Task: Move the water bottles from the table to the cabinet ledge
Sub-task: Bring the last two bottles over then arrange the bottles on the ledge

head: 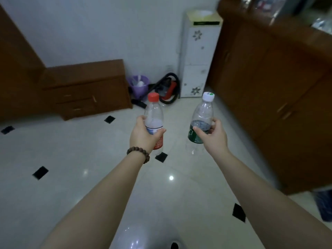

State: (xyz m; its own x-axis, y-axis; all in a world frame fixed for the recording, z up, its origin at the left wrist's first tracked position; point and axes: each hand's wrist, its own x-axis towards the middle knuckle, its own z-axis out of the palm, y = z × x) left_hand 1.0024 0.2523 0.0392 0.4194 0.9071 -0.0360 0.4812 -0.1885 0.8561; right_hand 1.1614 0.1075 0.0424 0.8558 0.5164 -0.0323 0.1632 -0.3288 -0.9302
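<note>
two water bottles are off the table and in the air over the tiled floor (93, 177), one in each hand. the left hand (143, 135) wraps the red-capped bottle (154, 121) around its label, thumb across the front and fingers curled behind, so the grip looks full. the right hand (213, 135) holds the white-capped bottle (202, 121) more lightly: thumb and fingertips pinch the green label near the middle, with the palm seemingly clear of the plastic. both bottles tilt slightly away from the person, and both look only part full.

the wooden cabinet (269, 90) stands to the right, its ledge (280, 24) near the top edge of the view and blurred, with some clutter on it that i cannot make out.

the likelier slip is on the right side, since a fingertip pinch on thin, soft plastic can squeeze and slide as the arm lifts. setting both down together on a crowded ledge risks knocking something off, or standing a light bottle too near the edge so it topples. a water dispenser (197, 56) stands just beside the cabinet, close to the reach.
</note>
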